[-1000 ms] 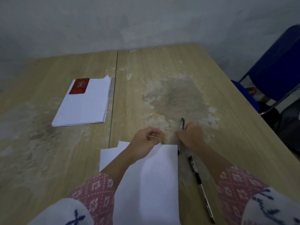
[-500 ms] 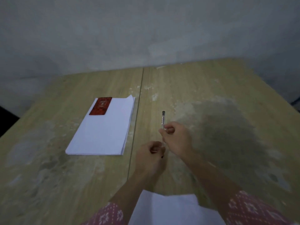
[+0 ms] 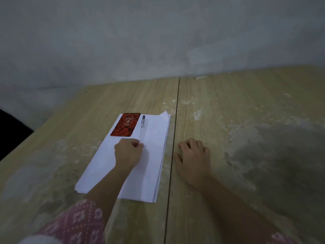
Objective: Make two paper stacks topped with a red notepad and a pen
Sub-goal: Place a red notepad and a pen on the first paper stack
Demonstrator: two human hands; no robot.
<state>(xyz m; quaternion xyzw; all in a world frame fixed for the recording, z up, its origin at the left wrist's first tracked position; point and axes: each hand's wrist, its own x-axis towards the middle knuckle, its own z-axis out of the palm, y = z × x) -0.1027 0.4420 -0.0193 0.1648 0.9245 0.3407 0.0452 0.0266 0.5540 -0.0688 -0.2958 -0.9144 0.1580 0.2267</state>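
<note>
A white paper stack (image 3: 151,155) lies on the wooden table (image 3: 228,120), just left of the seam between the two tabletops. A red notepad (image 3: 126,124) rests on the stack's far left corner. Beside it, to its right, a clear pen (image 3: 142,127) with a black cap lies lengthwise on the paper. My left hand (image 3: 128,152) is over the stack, its fingers pinched on the pen's near end. My right hand (image 3: 193,155) lies palm down on the bare table right of the seam, holding nothing. The second paper stack and the other pen are out of view.
A grey wall (image 3: 158,41) runs along the table's far edge. The table's left edge (image 3: 44,127) drops off to a dark gap. The tabletop right of the seam is worn and stained.
The view swung left. The pen passed from my right hand to my left, which carried it onto the left stack beside the red notepad. My right hand came down flat on the table.
</note>
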